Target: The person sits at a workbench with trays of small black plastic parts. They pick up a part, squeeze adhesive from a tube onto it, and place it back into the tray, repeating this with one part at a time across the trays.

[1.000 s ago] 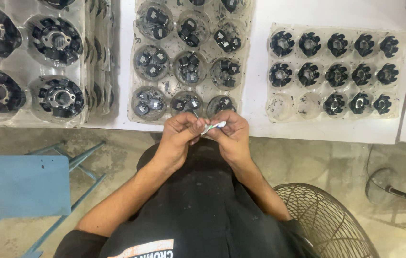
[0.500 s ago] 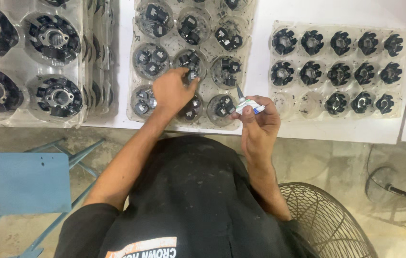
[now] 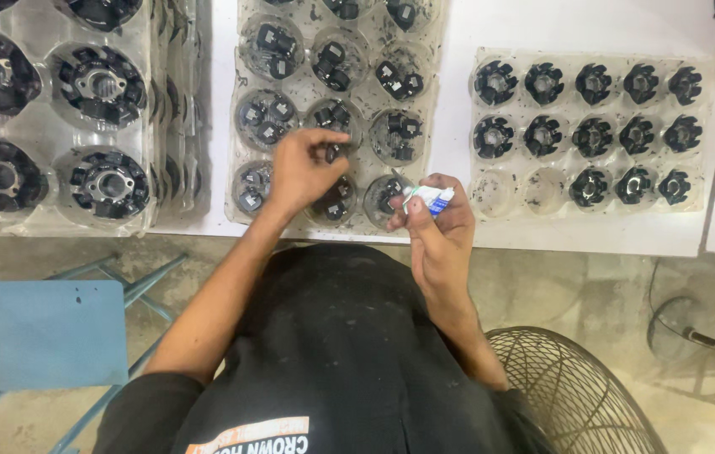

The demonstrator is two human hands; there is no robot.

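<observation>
Left hand (image 3: 303, 168) pinches a black part (image 3: 334, 153) in the middle clear tray (image 3: 244, 126); right hand (image 3: 442, 220) grips a small tube (image 3: 426, 198).

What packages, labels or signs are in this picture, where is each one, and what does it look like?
Small tube: in the right hand, white with blue and green patches.
Clear middle tray: under the left hand, round pockets with black parts.
Clear right tray: three rows of black parts, two pockets empty.
Clear left tray: larger black round parts.
Shirt print: white and orange, bottom edge.
</observation>
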